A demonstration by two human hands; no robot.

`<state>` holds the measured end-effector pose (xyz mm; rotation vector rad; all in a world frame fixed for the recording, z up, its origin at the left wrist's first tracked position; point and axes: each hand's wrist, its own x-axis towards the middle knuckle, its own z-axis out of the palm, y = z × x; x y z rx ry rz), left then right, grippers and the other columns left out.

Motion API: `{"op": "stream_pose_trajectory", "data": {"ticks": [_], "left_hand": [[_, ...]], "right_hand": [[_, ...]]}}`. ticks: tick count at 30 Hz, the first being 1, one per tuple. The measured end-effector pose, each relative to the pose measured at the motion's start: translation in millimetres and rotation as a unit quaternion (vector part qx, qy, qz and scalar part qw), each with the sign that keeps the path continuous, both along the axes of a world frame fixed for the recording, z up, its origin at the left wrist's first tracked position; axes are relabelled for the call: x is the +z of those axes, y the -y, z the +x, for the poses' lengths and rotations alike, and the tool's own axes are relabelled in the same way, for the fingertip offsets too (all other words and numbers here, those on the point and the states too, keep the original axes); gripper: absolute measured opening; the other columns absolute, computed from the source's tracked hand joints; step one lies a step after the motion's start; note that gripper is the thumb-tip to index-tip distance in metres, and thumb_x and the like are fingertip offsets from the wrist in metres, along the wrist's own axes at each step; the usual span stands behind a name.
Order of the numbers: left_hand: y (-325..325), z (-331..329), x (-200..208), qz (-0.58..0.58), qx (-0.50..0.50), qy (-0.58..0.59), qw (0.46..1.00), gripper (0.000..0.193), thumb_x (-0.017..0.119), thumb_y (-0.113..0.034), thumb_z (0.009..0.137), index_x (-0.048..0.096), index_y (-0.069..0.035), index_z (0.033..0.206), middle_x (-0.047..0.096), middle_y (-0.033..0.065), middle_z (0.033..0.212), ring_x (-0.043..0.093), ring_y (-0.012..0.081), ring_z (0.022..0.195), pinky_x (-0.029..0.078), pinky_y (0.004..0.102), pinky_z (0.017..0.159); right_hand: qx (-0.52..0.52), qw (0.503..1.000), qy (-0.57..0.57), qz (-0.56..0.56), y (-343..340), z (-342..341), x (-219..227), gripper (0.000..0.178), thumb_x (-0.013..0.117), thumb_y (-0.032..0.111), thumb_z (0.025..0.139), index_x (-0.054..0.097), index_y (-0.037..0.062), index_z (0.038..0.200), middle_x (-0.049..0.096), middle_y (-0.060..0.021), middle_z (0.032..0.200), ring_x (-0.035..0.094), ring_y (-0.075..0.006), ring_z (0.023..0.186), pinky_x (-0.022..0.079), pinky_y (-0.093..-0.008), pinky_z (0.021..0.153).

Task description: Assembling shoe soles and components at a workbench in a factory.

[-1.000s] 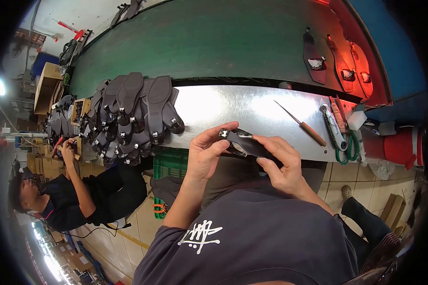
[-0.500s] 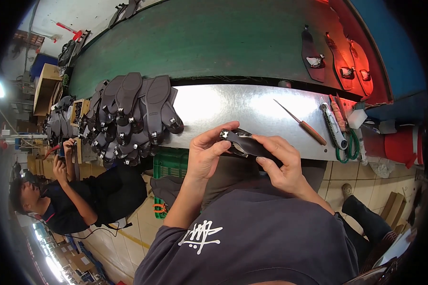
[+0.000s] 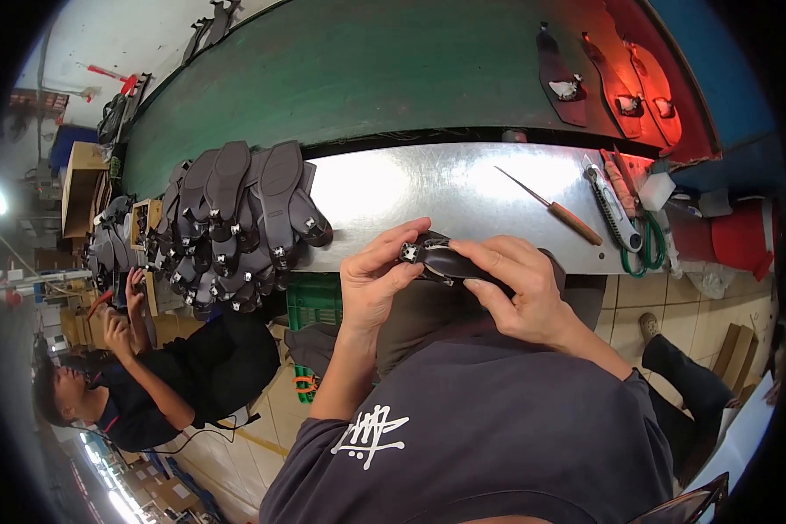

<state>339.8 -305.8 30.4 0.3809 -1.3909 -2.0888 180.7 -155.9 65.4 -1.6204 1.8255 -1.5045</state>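
The black sandal piece [image 3: 452, 261] is held up between the two hands, in front of the wearer's body, and in this view it overlaps the front edge of the metal-topped bench [image 3: 367, 188]. Its long axis runs left to right, roughly along that edge, with the right end dipping slightly toward the wearer. The left hand [image 3: 368, 275] has the left end, thumb on the near side and fingers curled over the far side, in a narrow pinch around the silvery fitting [image 3: 410, 251], so this hand is much the nearer to that fitting. The right hand [image 3: 522, 288] grips the piece farther along to the right, fingers along the far side and thumb on the near side; its palm hides much of that end, so where the piece stops cannot be told. Neither hand touches the bench's tools: the awl [image 3: 573, 223] lies slantwise toward the right end, its handle close to the front edge, and the box cutter [image 3: 614, 210] lies beyond it, nearer the right corner. A heap of dark soles [image 3: 227, 188] covers the bench's left end, well apart from the held piece but on the left hand's side.
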Motion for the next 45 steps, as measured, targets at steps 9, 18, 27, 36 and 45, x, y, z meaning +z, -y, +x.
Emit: {"op": "stream_pose_trajectory", "data": {"ticks": [9,18,27,36,45], "left_hand": [[4,2,-4,-0.094,-0.041,0.0,0.995,0.043,0.062,0.015,0.076,0.065,-0.001,0.116,0.055,0.0262,0.127,0.057,0.0278,0.115,0.05,0.0301,0.089],[5,1,2,-0.124,-0.054,0.042,0.99,0.043,0.058,0.016,0.073,0.066,0.001,0.113,0.053,0.0274,0.129,0.058,0.0278,0.113,0.051,0.0304,0.087],[-1,6,7,-0.192,-0.05,0.065,0.978,0.042,0.053,0.017,0.072,0.067,0.004,0.109,0.058,0.0266,0.123,0.06,0.0258,0.112,0.049,0.0263,0.084],[-15,2,5,0.029,-0.044,0.169,0.984,0.043,0.043,0.009,0.087,0.056,-0.001,0.127,0.05,0.0192,0.136,0.056,0.0237,0.117,0.059,0.0285,0.077],[-24,-3,1,0.047,-0.008,0.224,0.973,0.044,0.041,0.008,0.088,0.057,-0.001,0.127,0.054,0.0147,0.133,0.061,0.0191,0.109,0.058,0.0274,0.076]], "right_hand": [[0.015,0.999,-0.029,0.02,-3,-5,1,0.043,0.069,0.003,0.072,0.063,0.0031,0.114,0.065,-0.0124,0.091,0.063,-0.0287,0.08,0.048,-0.0355,0.072],[-0.009,0.998,-0.065,-0.005,-2,-2,-5,0.042,0.071,0.006,0.072,0.064,0.0032,0.113,0.064,-0.0102,0.09,0.062,-0.0261,0.077,0.047,-0.0349,0.069],[0.006,0.993,-0.111,0.033,-2,2,3,0.042,0.071,0.01,0.073,0.061,0.0035,0.114,0.058,-0.0078,0.084,0.058,-0.0253,0.076,0.046,-0.0361,0.07],[0.019,0.988,0.121,0.098,0,-2,-22,0.029,0.061,0.003,0.081,0.063,-0.0004,0.109,0.066,-0.0141,0.093,0.064,-0.0285,0.083,0.05,-0.0344,0.075],[0.001,0.992,0.078,0.095,1,5,-33,0.016,0.064,0.003,0.078,0.069,0.0044,0.093,0.064,-0.0092,0.083,0.062,-0.0258,0.076,0.048,-0.0332,0.067]]}}
